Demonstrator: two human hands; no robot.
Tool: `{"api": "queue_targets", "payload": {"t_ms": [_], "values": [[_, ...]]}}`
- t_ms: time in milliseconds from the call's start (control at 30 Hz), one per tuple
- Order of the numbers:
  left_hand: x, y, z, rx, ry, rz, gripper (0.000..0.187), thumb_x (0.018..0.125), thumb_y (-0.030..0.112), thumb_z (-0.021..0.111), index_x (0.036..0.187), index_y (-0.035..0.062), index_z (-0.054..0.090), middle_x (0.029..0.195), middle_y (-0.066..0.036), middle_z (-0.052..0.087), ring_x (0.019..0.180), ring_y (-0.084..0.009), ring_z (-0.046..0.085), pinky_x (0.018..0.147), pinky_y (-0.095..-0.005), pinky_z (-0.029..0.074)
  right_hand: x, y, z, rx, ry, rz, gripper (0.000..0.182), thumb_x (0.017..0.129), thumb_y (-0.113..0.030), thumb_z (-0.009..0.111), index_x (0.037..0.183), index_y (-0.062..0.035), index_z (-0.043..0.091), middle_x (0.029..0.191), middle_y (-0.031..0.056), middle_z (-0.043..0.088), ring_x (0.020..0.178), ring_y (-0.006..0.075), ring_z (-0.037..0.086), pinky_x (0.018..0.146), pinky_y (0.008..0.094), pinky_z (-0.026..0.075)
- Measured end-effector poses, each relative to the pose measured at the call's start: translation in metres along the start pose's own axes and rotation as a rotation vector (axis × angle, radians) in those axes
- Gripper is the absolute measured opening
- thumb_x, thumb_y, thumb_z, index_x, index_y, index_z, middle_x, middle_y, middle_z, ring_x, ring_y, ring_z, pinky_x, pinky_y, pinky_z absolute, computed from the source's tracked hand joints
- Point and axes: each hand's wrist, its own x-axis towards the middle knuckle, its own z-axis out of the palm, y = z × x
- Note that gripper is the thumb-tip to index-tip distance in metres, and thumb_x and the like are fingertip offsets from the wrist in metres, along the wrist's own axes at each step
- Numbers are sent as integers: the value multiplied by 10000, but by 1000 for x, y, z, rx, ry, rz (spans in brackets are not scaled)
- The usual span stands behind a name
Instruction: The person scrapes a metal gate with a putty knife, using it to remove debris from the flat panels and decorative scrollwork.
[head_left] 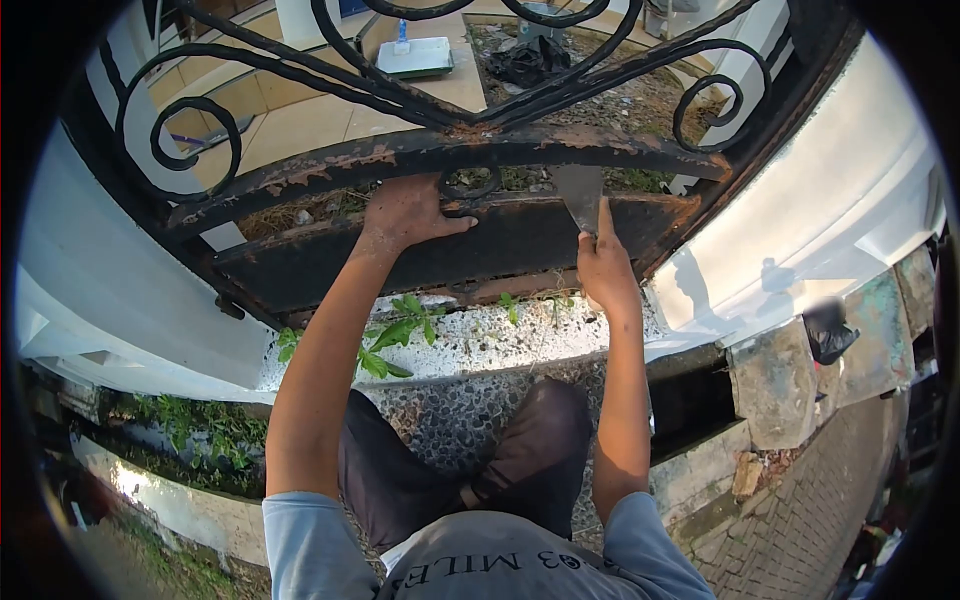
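Observation:
A black metal gate (pixel 330 265) with flaking paint and rust-brown patches stands before me. My left hand (pixel 405 212) grips it at the gap between the curved upper rail (pixel 330 160) and the lower panel. The thumb points right along the panel's top edge, and the fingertips are hidden behind the metal. In my right hand (pixel 607 265) is a scraper (pixel 580 192), its index finger stretched along the tool. The wide grey blade points up across the gap, near the underside of the upper rail. Most of the scraper's handle is hidden in the fist.
Beyond the gate, a paint tray (pixel 415 57) with a blue-handled brush (pixel 402 35) sits on tiles, beside a black plastic bag (pixel 528 62). White walls (pixel 790 210) flank the gate. Green weeds (pixel 395 335) grow at the sill. An open drain (pixel 692 400) lies to the right.

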Motion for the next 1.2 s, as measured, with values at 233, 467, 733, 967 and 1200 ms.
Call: {"api": "queue_targets", "payload": {"t_ms": [233, 467, 733, 967, 1200], "values": [[0, 3, -2, -15, -27, -18, 904, 640, 652, 706, 1236, -2, 518, 1086, -235, 619, 1004, -380, 608, 847, -444, 507, -6, -18, 20, 131, -233, -41, 650, 980, -182, 411, 1502, -77, 37, 886, 199, 650, 658, 302, 606, 603, 432, 483], [0, 3, -2, 9, 33, 22, 902, 631, 655, 710, 1218, -6, 534, 1057, -233, 633, 968, -372, 626, 822, -440, 519, -18, -20, 41, -63, -78, -103, 661, 988, -193, 392, 1498, -58, -5, 1001, 228, 652, 742, 361, 649, 684, 460, 508], [0, 2, 1, 26, 35, 11, 892, 633, 654, 710, 1211, -4, 540, 1017, -225, 648, 953, -375, 631, 811, -440, 521, -21, -24, 34, -104, -16, -94, 664, 983, -193, 393, 1483, 0, 2, 905, 227, 663, 722, 350, 659, 629, 451, 522], [1, 1, 3, -10, -12, 2, 885, 642, 651, 708, 1219, 4, 531, 1010, -228, 644, 934, -378, 633, 800, -446, 522, -5, -13, 1, -61, 5, 60, 634, 986, -138, 361, 1484, -24, -14, 951, 242, 651, 733, 335, 662, 590, 408, 544], [2, 5, 0, -18, 13, 40, 832, 667, 607, 719, 1248, 46, 516, 1027, -214, 641, 941, -376, 629, 800, -450, 522, -4, 12, 26, 157, -141, -66, 637, 977, -197, 428, 1511, -94, 96, 849, 154, 611, 613, 231, 552, 609, 396, 463]]}}
